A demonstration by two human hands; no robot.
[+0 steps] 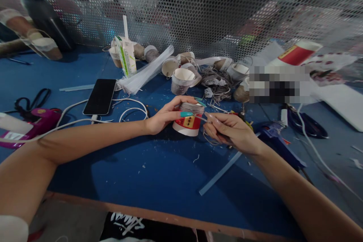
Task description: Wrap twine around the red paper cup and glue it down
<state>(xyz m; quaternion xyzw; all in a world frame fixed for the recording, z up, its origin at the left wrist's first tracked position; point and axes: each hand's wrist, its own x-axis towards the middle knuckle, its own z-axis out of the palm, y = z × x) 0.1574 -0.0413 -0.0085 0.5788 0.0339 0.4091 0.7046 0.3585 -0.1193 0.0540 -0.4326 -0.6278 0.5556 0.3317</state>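
Observation:
A small red and white paper cup (185, 125) is upside down above the blue table (159, 181), its narrower end wound with grey cord (192, 108). My left hand (167, 115) holds it from the left, thumb across the front and fingers over the top. Just right of the cup, my right hand (227, 130) pinches the cord between thumb and forefinger. A short length of cord runs from the cup to those fingertips, and a loop hangs below my right hand.
Behind the cup lie wrapped cups (181, 81), tangled cord (217, 83) and clear glue sticks (147, 70). A phone (100, 96) and purple glue gun (47, 121) sit left; a blue glue gun (279, 145) sits right. One glue stick (219, 174) lies in front. A mesh panel (181, 11) stands behind.

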